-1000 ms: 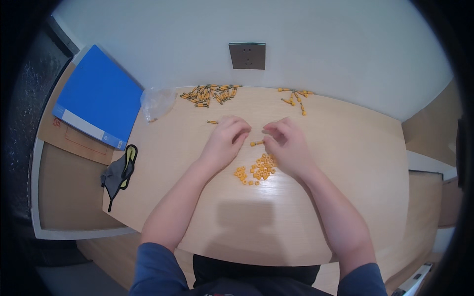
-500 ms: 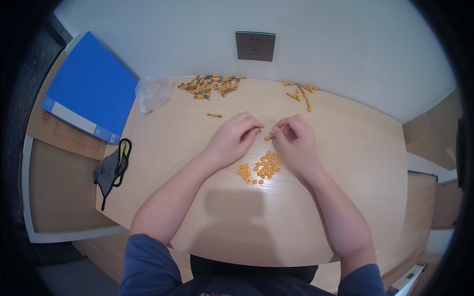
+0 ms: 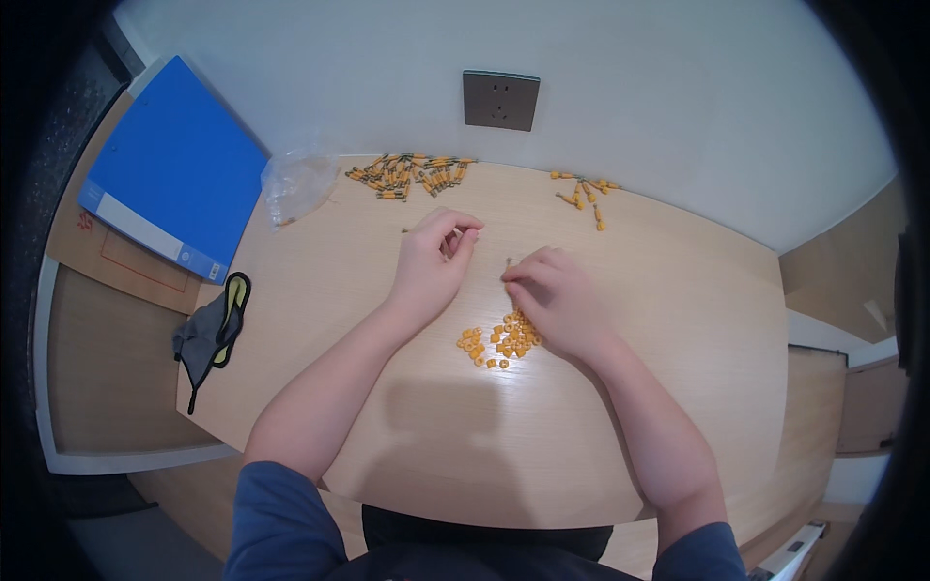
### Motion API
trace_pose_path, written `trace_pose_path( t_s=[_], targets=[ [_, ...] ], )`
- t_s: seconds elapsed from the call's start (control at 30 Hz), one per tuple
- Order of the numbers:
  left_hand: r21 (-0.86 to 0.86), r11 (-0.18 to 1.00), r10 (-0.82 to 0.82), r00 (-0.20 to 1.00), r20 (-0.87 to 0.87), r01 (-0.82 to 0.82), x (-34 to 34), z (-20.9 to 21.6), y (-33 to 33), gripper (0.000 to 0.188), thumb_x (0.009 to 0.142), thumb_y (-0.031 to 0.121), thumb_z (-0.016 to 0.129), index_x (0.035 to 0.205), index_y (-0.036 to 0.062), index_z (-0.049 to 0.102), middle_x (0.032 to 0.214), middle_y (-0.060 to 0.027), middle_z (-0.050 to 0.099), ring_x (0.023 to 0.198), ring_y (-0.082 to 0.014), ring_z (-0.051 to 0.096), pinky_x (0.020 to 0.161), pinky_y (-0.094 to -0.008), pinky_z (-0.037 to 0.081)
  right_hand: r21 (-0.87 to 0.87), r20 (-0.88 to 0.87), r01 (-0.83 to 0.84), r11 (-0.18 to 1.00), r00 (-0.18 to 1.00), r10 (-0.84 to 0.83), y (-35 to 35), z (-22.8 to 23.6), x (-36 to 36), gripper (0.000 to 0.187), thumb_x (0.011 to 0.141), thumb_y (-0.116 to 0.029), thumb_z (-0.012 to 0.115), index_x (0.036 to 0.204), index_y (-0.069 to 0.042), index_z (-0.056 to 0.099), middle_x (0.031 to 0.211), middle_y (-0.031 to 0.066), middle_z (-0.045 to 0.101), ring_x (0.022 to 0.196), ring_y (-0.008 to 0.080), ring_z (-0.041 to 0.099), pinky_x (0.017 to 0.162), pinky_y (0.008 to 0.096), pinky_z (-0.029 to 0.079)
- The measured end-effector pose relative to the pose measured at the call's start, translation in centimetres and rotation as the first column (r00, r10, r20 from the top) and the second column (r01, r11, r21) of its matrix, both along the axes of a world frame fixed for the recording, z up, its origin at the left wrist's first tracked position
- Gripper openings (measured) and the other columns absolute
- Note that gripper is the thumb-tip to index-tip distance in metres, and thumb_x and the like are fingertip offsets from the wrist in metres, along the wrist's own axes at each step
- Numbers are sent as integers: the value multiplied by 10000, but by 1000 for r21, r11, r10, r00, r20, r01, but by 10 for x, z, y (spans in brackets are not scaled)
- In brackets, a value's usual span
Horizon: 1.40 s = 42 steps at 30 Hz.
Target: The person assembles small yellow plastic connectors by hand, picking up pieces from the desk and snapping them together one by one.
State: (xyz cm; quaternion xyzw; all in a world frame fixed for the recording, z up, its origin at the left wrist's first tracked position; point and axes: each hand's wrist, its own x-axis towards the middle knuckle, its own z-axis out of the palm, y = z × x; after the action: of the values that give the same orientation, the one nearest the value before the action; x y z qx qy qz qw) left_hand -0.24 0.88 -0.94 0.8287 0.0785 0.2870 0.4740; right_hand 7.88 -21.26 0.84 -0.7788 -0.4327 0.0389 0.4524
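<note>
My right hand [image 3: 557,295] is closed in a pinch on a small rod-like part [image 3: 508,261]; only its thin tip shows above the fingertips. Just in front of that hand lies a pile of small orange-yellow ring-shaped caps [image 3: 513,336], with a smaller cluster of caps [image 3: 472,343] to its left. Further left and back, my left hand [image 3: 431,259] has thumb and forefinger together; whatever may be between them cannot be made out. One end of a single loose rod [image 3: 405,230] sticks out behind this hand.
Many orange-and-dark-green rods [image 3: 402,174] are heaped by the wall, several capped rods [image 3: 586,191] lie back right. A clear plastic bag [image 3: 298,187], a blue binder [image 3: 174,160] and a grey-black fabric item [image 3: 213,329] are at left. A dark wall socket [image 3: 500,100] is above the table.
My left hand has moved left and back, now covering most of the single loose rod. My right hand has come left and nearer; the rod in it now points away. The view has shifted slightly.
</note>
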Motion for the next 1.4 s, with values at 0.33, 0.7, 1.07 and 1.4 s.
trace_pose_path(
  t_s=[0.33, 0.7, 1.07, 1.4],
  targets=[
    [-15, 999, 48, 999, 3, -48, 2, -2, 3, 76, 1074, 59, 783, 1138, 30, 815, 939, -12, 714, 777, -67, 581, 708, -265, 480, 145, -261, 406, 902, 895, -361, 10, -6, 5, 203, 1073, -63, 736, 1263, 0, 768, 1218, 136, 702, 1014, 241, 687, 884, 379, 599],
    [406, 850, 383, 923, -38, -336, 1, -15, 11, 211, 969, -57, 690, 1124, 58, 774, 1196, -103, 685, 1146, -311, 626, 973, -415, 525, 56, -110, 246, 968, 965, -239, -2, -11, 6, 95, 1054, 2, 714, 1129, 30, 766, 1163, 132, 682, 928, 209, 712, 819, 347, 603],
    [174, 970, 180, 982, -57, -167, 5, -16, 13, 216, 1021, -118, 647, 1157, 6, 759, 1193, -151, 700, 1020, -281, 726, 893, -377, 598, 72, -96, 240, 968, 968, -233, 0, -16, 8, 68, 1038, 5, 757, 1099, 23, 780, 1058, 107, 684, 880, 196, 709, 782, 334, 601],
    [402, 878, 332, 936, -120, -260, 1, -16, 10, 201, 1026, -10, 726, 1188, 105, 758, 1262, -79, 709, 1170, -245, 683, 1099, -455, 411, 52, -197, 178, 983, 966, -164, 0, -7, 5, 122, 1046, -91, 829, 1044, 17, 772, 1012, 87, 674, 847, 161, 668, 779, 319, 581]
  ],
)
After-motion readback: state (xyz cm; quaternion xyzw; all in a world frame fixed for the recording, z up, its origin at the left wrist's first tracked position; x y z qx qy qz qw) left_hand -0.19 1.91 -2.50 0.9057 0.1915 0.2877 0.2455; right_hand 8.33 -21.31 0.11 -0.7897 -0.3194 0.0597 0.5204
